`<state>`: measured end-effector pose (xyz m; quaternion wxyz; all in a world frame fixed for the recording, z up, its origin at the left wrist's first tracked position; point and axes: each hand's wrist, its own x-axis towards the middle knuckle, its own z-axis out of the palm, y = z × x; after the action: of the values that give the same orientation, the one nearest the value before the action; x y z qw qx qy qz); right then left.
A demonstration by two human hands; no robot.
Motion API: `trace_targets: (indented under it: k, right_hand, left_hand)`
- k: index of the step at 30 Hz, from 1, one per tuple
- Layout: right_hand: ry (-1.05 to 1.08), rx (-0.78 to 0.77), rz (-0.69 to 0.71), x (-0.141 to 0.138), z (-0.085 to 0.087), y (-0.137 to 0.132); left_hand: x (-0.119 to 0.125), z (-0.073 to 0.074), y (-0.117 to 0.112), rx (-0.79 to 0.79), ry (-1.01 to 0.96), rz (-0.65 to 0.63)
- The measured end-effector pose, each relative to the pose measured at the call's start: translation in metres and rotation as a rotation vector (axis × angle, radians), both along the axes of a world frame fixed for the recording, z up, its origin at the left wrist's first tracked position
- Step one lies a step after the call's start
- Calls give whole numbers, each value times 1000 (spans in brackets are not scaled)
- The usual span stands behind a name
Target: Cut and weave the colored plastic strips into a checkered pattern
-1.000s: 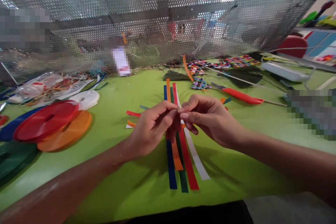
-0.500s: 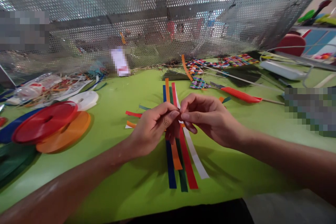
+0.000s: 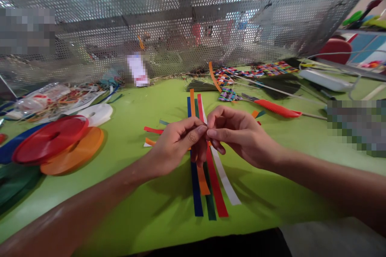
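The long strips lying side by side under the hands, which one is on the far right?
The white strip. It lies on the right edge of the row, beside the red strip, and slants outward toward the right at its near end, while the others run straighter.

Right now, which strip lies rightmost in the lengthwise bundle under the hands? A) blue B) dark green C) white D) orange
C: the white strip lies at the right edge of the bundle, beside the red strip, while the blue strip is at the far left; the left hand and right hand meet fingertip to fingertip above them.
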<state>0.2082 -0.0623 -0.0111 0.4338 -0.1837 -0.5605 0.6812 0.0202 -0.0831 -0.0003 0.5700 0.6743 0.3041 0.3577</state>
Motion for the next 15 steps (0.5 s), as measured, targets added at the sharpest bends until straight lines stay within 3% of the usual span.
trace_targets:
  k: [10,15]
  right_hand:
    - [-97,75,44,3,3,2]
    - [-149,87,48,5,5,4]
  left_hand:
    - [-3,-2,0,185,185,68]
    - [-5,5,0,310,276,82]
